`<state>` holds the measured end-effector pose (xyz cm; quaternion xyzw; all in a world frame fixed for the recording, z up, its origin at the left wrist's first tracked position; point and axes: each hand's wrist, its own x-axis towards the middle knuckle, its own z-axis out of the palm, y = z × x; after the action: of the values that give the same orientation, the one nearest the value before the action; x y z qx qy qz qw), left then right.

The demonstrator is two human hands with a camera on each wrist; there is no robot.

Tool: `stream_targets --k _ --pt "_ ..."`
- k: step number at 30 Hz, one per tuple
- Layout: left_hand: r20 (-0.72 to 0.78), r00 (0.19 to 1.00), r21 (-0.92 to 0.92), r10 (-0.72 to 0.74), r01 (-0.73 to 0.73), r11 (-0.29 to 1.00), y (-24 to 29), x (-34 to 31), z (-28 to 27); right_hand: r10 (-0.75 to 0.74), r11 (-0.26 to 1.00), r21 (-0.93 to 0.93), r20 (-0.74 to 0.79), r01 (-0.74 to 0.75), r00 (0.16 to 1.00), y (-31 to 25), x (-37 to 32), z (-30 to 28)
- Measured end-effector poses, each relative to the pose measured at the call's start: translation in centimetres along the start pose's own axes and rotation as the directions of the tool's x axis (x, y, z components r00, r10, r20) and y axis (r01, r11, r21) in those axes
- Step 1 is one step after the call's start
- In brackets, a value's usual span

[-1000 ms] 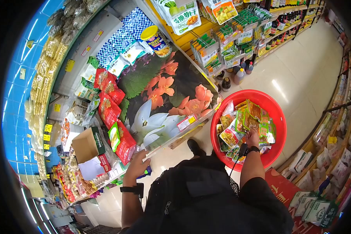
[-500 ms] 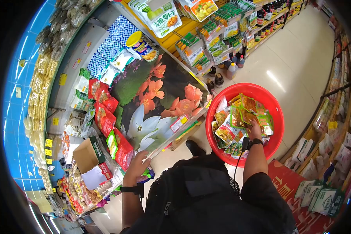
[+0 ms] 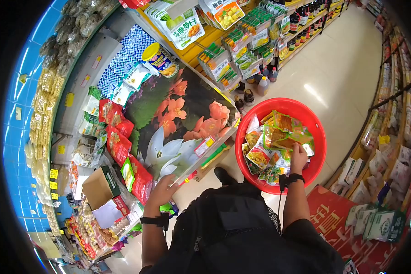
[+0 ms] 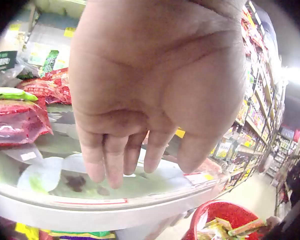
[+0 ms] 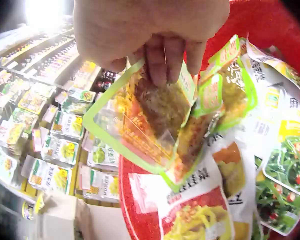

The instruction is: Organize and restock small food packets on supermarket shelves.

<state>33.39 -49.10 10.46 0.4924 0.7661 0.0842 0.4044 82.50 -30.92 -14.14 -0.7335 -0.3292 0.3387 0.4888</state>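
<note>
My right hand (image 3: 298,160) is over the red plastic tub (image 3: 318,123), pinching a clear-fronted food pouch (image 5: 135,125) with green edges and brown-orange contents. In the right wrist view the pouch hangs tilted from the fingers, above other packets. White pouches of pickled vegetables (image 5: 197,215) and more green-edged pouches (image 5: 240,95) fill the tub beneath it. At the front edge of the flower-printed display table (image 3: 182,160) is my left hand (image 3: 162,191), holding nothing. Its fingers (image 4: 115,160) reach down over the edge, loosely extended.
Red bags (image 3: 118,141), an opened cardboard box (image 3: 98,189) and a yellow-lidded tub (image 3: 160,59) stand on the display table. Hanging packets (image 3: 217,66) and bottles (image 3: 263,85) are ahead. Stocked shelves (image 3: 399,155) line the right side, beside a red printed panel (image 3: 333,214).
My right hand has drawn a green-edged pouch up and toward me from the pile. The head view has shifted, moving the table and tub slightly left. My left hand stays at the table edge.
</note>
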Motion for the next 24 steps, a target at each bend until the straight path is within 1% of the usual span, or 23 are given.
stream_targets --k 1,3,4,7,8,9,10,11,12,13,14,15,17,18,20,21,22,23,24 --pt "0.033 0.999 -0.060 -0.017 0.019 0.998 1.4 0.2 -0.3 0.001 0.999 0.052 0.029 -0.003 1.000 -1.2 0.2 -0.6" --pt "0.087 0.994 -0.218 0.064 -0.043 0.975 2.9 1.2 -0.7 -0.004 0.989 0.151 0.093 -0.010 0.996 -4.0 0.6 -2.0" --pt "0.102 0.989 -0.297 0.107 -0.073 0.952 3.7 1.8 -1.0 -0.138 0.942 0.319 0.095 0.101 0.986 -5.9 0.5 -1.6" --pt "0.169 0.959 -0.476 0.228 -0.123 0.871 7.5 4.4 -1.1 -0.271 0.892 0.412 0.161 0.185 0.949 -13.6 -1.5 -1.1" --pt "0.194 0.947 -0.551 0.254 -0.109 0.827 9.7 4.6 -1.1 -0.348 0.877 0.425 0.240 0.225 0.906 -15.7 -2.1 -0.9" --pt "0.217 0.934 -0.621 0.286 -0.094 0.778 12.5 4.5 -1.0 -0.344 0.865 0.475 0.332 0.159 0.878 -17.5 -3.1 -0.3" --pt "0.237 0.917 -0.684 0.321 -0.077 0.725 14.3 4.5 -0.7 -0.423 0.836 0.511 0.368 0.199 0.828 -21.3 -5.1 0.0" --pt "0.231 0.902 -0.742 0.364 -0.078 0.666 14.8 4.9 -0.1 -0.440 0.813 0.567 0.456 0.128 0.773 -21.4 -5.7 1.2" --pt "0.226 0.886 -0.795 0.406 -0.073 0.602 15.0 5.5 0.7 -0.481 0.804 0.588 0.556 0.088 0.678 -22.6 -6.7 2.0" --pt "0.220 0.867 -0.842 0.446 -0.062 0.536 15.4 6.0 1.5 -0.497 0.796 0.604 0.603 0.051 0.623 -23.5 -8.0 3.1" --pt "0.113 0.880 -0.858 0.460 -0.147 0.492 16.1 6.0 2.4 -0.530 0.795 0.604 0.646 0.057 0.550 -24.3 -9.3 4.1" --pt "0.055 0.906 -0.856 0.421 -0.174 0.486 16.1 5.9 2.5 -0.516 0.825 0.564 0.733 0.029 0.442 -23.4 -9.8 5.5" --pt "-0.064 0.941 -0.846 0.331 -0.227 0.483 15.5 5.4 2.5 -0.501 0.841 0.536 0.823 -0.076 0.266 -23.7 -10.4 6.7" --pt "-0.109 0.959 -0.864 0.263 -0.222 0.452 14.4 5.3 2.3 -0.443 0.860 0.492 0.852 -0.136 0.280 -23.3 -9.8 6.9" --pt "-0.183 0.964 -0.873 0.191 -0.248 0.421 11.9 4.1 1.5 -0.307 0.884 0.386 0.904 -0.263 0.296 -21.1 -7.1 7.2" --pt "-0.217 0.964 -0.876 0.153 -0.261 0.405 10.6 3.5 1.0 -0.187 0.865 0.357 0.881 -0.352 0.435 -18.3 -5.1 8.1" --pt "-0.256 0.963 -0.857 0.089 -0.268 0.440 9.3 2.9 0.4 -0.102 0.832 0.383 0.817 -0.401 0.568 -14.3 -2.2 8.8" --pt "-0.299 0.954 -0.837 0.024 -0.274 0.474 7.9 2.2 -0.1 0.033 0.790 0.397 0.733 -0.468 0.679 -11.7 0.0 8.7" --pt "-0.339 0.941 -0.844 -0.021 -0.294 0.448 6.0 1.6 -0.4 0.212 0.753 0.384 0.627 -0.534 0.750 -9.9 1.4 8.4"
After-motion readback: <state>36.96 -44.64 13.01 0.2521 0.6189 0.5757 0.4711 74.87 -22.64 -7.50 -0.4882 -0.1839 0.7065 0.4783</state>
